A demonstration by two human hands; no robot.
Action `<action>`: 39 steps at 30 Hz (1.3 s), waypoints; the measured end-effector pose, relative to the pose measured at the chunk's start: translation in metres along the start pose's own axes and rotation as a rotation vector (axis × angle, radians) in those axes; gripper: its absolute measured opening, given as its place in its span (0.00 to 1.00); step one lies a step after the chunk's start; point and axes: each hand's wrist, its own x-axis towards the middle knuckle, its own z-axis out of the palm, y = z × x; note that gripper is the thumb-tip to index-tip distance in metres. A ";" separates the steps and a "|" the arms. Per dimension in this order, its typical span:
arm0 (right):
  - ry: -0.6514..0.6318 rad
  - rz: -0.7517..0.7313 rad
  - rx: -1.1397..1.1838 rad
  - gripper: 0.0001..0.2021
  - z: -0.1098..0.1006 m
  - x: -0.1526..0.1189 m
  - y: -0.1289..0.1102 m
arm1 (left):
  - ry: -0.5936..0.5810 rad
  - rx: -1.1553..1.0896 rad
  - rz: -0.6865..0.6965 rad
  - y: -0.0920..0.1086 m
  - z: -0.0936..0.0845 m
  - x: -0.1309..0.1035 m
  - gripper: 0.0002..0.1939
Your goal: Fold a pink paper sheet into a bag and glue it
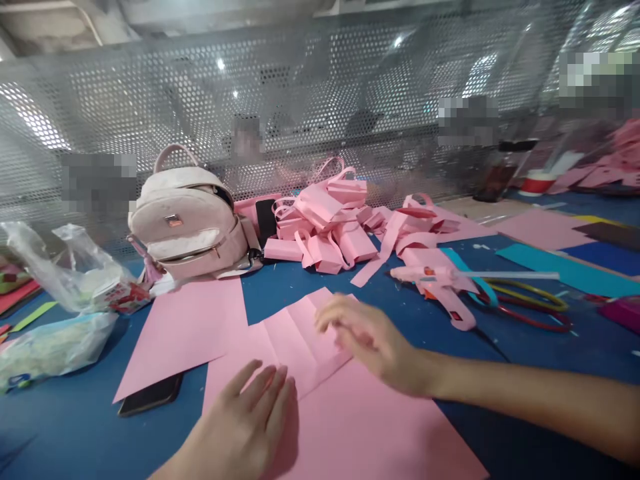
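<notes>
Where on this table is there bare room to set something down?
The best spot looks like the table's near left, bordered by the phone, plastic bag and your left hand. A smaller patch lies between the folded sheet, pink heap and glue gun. It's crowded along the back and around the scissors.

The single head view looks forward and down from the wearer's position. It takes in both hands close up and the surface beyond.
</notes>
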 end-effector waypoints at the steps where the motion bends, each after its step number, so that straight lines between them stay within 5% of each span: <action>1: 0.072 0.053 0.034 0.10 -0.006 0.005 -0.003 | 0.015 -0.010 -0.019 -0.001 0.001 0.002 0.12; 4: 0.074 0.094 0.039 0.09 -0.023 0.012 -0.013 | 0.038 -0.037 -0.005 -0.012 -0.006 0.004 0.14; 9: -0.389 -0.046 -0.246 0.07 -0.034 -0.010 -0.020 | 0.012 -0.071 0.039 -0.030 -0.018 -0.026 0.19; 13: -0.565 -0.206 -0.451 0.12 -0.034 -0.032 -0.012 | -0.078 -0.054 -0.021 -0.030 -0.020 -0.056 0.21; 17: -0.577 -0.236 -0.480 0.14 -0.031 -0.038 -0.001 | -0.225 0.022 0.007 -0.021 -0.028 -0.055 0.24; 22: -0.551 -0.281 -0.504 0.11 -0.026 -0.032 0.005 | -0.232 -0.065 0.060 -0.003 -0.034 -0.025 0.21; 29: -0.579 -0.359 -0.601 0.10 -0.020 -0.021 0.003 | -0.226 -0.311 0.095 0.004 -0.012 0.021 0.14; 39: -0.689 -0.112 -0.402 0.10 -0.019 0.004 0.012 | -0.169 -0.389 0.061 -0.001 0.009 0.022 0.15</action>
